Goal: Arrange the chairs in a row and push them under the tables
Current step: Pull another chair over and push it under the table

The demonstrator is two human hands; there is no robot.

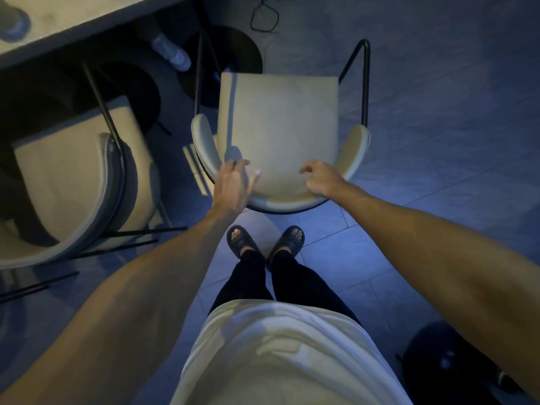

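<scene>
Reaching: both bare arms stretched forward and down toward the curved back of the middle chair (277, 124).
Left hand (233, 185): over the left part of the chair's back rim, fingers (238, 165) loosely spread, not closed on anything; actual contact with the rim cannot be told.
Right hand (320, 179): resting on the right part of the same rim, fingers (306, 170) curled downward toward the seat, only half closed, no firm grip seen.
Middle chair: pale padded seat, black metal frame, standing on the tiled floor (438, 141), front edge pointing toward the counter (73, 19), not under it.
Second chair (73, 176): same kind, just beside on the left, its front part tucked under the counter edge, angled a little.
In the way: round dark base (233, 45) on the floor ahead of the middle chair's front; another person's pale shoe (172, 52) beside it, under the counter.
Further off: black cable (264, 19) looped on the floor beyond the base.
Below: own feet in dark sandals (266, 241) close behind the chair back; dark round bag-like thing (444, 363) on the floor at lower right, blurred.
</scene>
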